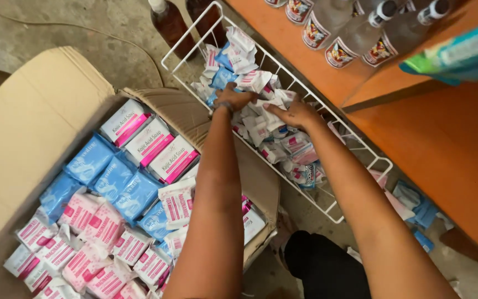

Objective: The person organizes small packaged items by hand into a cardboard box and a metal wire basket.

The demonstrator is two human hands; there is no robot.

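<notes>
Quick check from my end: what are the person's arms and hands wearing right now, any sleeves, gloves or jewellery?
Both arms are bare from the edge of the head view down to the hands: no sleeves and no gloves. The left hand has a thin dark band around its wrist. The right hand shows no ring or band that I can make out. Dark trousers show below the arms.

We see a heap of small soap packets [266,130], white with pink and blue print, lying jumbled and overlapping in a white wire basket [192,34] that runs slantwise from eleven o'clock down to four o'clock. The packets lie flat or tilted at all angles, some blue ones bunched at the basket's eleven o'clock end. Our left hand [232,98] and right hand [297,114] both rest on the heap's middle, fingers curled among the packets.
</notes>
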